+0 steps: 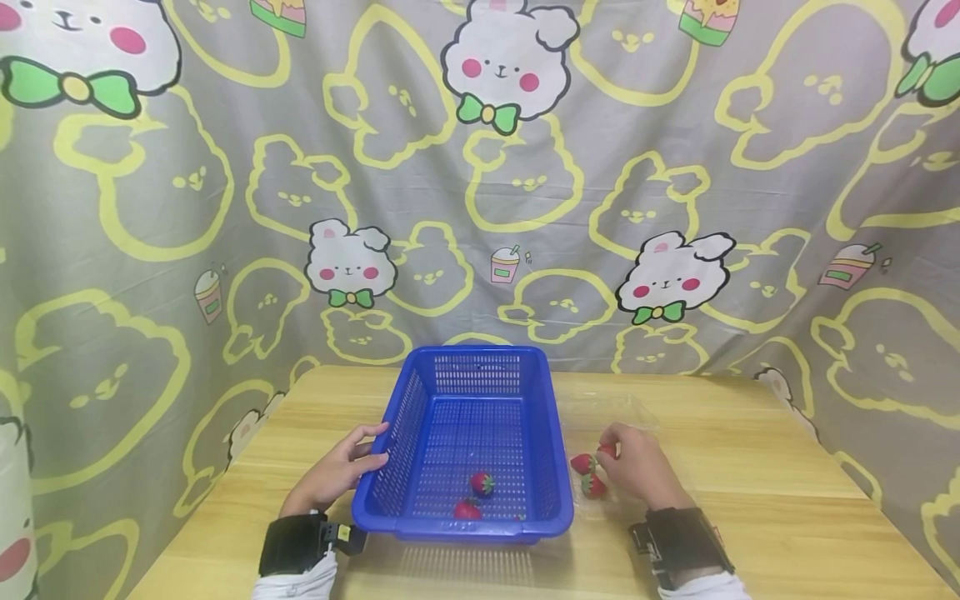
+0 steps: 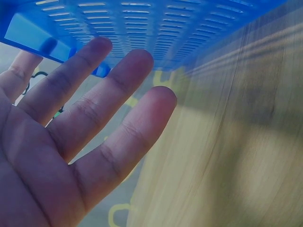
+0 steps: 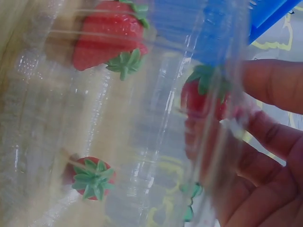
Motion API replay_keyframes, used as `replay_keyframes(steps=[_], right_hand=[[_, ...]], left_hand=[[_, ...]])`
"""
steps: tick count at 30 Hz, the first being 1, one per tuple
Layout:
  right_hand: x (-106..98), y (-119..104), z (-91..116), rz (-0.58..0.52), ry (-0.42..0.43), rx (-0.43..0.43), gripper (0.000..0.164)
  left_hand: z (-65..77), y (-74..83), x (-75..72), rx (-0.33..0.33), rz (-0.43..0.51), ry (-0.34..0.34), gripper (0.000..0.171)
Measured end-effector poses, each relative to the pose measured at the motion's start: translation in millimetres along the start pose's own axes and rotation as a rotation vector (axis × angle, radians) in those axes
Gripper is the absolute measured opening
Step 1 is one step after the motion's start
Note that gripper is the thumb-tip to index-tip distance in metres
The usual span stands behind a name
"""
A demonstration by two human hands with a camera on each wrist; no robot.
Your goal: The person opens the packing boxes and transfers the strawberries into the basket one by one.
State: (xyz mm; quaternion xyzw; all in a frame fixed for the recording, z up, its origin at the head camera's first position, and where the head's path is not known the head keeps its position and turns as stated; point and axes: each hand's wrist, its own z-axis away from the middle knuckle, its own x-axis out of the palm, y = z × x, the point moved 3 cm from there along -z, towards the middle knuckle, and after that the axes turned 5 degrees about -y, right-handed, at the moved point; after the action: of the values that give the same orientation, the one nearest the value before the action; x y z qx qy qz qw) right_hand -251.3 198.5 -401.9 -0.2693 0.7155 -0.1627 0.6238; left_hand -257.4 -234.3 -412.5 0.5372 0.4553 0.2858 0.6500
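A blue plastic basket [image 1: 558, 467] stands on the table with strawberries inside, among them one strawberry [image 1: 482, 483] and another strawberry [image 1: 467, 509] at its near end. My left hand [image 1: 339, 468] holds the basket's left rim, thumb and index finger over the edge. In the left wrist view its other fingers [image 2: 142, 127] stretch along the outer wall. Right of the basket, my right hand [image 1: 637, 468] pinches a strawberry [image 3: 203, 97] at a clear plastic container [image 1: 611, 408]. Close by lie more strawberries [image 1: 582, 463], seen through clear plastic in the right wrist view.
The light wooden table [image 1: 772, 492] runs out on both sides of the basket. A grey curtain [image 1: 427, 183] with yellow outlines and white rabbits hangs along the back and sides. Black straps with cameras are on both wrists.
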Motion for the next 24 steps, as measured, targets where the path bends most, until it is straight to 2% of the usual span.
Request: replay_keyframes(steps=[24], right_hand=[[-8.5, -11.1, 4.3, -0.004, 0.026, -0.051, 0.01]], left_hand=[[-0.1, 0.8, 0.2, -0.001, 0.0, -0.001, 0.059]])
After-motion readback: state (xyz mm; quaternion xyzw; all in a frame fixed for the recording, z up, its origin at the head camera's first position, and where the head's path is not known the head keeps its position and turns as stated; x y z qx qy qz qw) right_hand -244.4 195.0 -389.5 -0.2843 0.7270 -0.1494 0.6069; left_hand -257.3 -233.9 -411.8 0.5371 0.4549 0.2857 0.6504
